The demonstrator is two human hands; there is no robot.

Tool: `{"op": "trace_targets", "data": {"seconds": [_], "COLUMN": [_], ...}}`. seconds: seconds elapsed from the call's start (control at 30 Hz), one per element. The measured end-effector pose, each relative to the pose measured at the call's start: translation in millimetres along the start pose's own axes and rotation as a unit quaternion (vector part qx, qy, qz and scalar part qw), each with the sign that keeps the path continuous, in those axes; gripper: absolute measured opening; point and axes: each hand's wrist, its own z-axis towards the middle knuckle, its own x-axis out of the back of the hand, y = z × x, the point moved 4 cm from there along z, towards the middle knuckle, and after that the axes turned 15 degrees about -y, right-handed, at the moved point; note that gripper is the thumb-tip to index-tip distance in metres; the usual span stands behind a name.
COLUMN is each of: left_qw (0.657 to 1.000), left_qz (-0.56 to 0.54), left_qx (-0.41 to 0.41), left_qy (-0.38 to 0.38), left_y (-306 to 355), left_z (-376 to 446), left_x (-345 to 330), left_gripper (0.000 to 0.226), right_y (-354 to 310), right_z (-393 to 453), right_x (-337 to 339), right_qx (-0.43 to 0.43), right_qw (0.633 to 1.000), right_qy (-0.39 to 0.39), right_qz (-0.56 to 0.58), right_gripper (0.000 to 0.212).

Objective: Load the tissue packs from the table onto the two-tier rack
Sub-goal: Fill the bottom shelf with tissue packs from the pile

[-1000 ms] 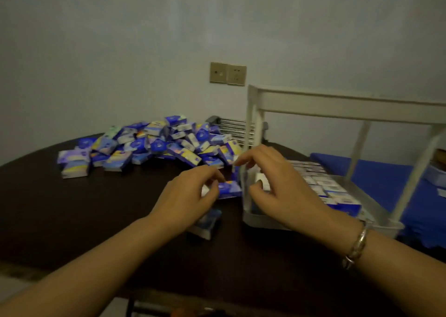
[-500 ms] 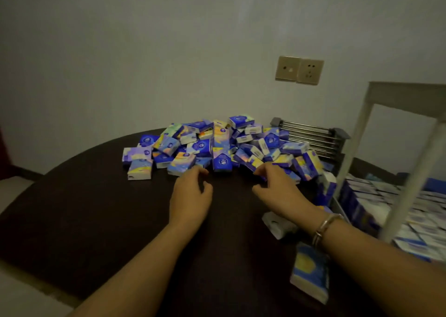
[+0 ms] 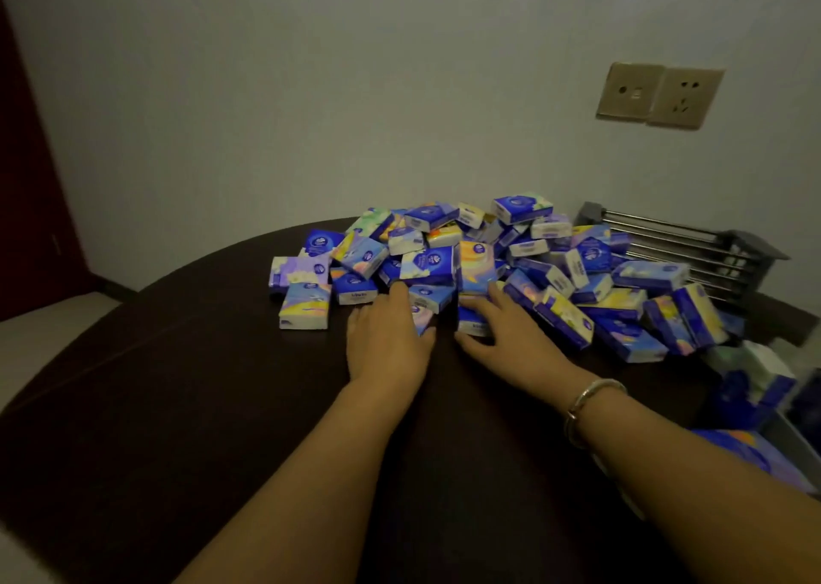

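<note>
A big heap of small blue, purple and yellow tissue packs [image 3: 555, 263] lies at the far side of the dark round table [image 3: 177, 383]. My left hand [image 3: 386, 339] is at the heap's near edge and grips one tissue pack [image 3: 422, 317] between thumb and fingers. Right beside it, my right hand [image 3: 506, 330], with a bracelet on the wrist, grips another tissue pack [image 3: 472, 322] the same way. Only a blurred corner of the rack [image 3: 795, 432], with packs in its lower tier, shows at the right edge.
A grey roll-up rack of metal bars [image 3: 693, 250] lies behind the heap on the right. One loose pack [image 3: 755, 454] lies on the table by my right forearm. A wall socket [image 3: 657, 95] is above, a dark door [image 3: 26, 183] at far left.
My view swung left from the rack to the heap. Both hands moved from the rack's lower tier to the heap's near edge and took hold of a pack each.
</note>
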Motion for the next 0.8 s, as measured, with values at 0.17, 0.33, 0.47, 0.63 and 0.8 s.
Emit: {"op": "trace_targets", "data": {"seconds": [0.17, 0.33, 0.47, 0.63, 0.8], "left_qw": [0.974, 0.815, 0.693, 0.664, 0.688], "left_qz": [-0.224, -0.570, -0.704, -0.723, -0.707], "left_qx": [0.015, 0.072, 0.034, 0.005, -0.001], "left_qy": [-0.038, -0.079, -0.149, -0.192, -0.166], "left_y": [1.3, 6.4, 16.9, 15.0, 12.6], "left_z": [1.3, 8.7, 2.6, -1.1, -1.9], "left_x": [3.3, 5.2, -4.6, -4.9, -0.7], "left_gripper": [0.054, 0.025, 0.046, 0.045, 0.041], "right_y": [-3.0, -17.0, -42.6, -34.4, -9.0], "right_z": [-7.2, -23.2, -25.6, -23.3, -3.8], "right_x": [5.4, 21.3, 12.5, 17.2, -1.0], "right_qx": [0.034, 0.107, 0.189, 0.191, 0.033], "right_qw": [0.996, 0.934, 0.907, 0.923, 0.997], "right_qy": [0.080, 0.139, 0.054, 0.044, 0.017], "right_qz": [0.037, 0.310, 0.372, 0.331, 0.067], "right_gripper": [0.033, 0.026, 0.025, 0.036, 0.046]}}
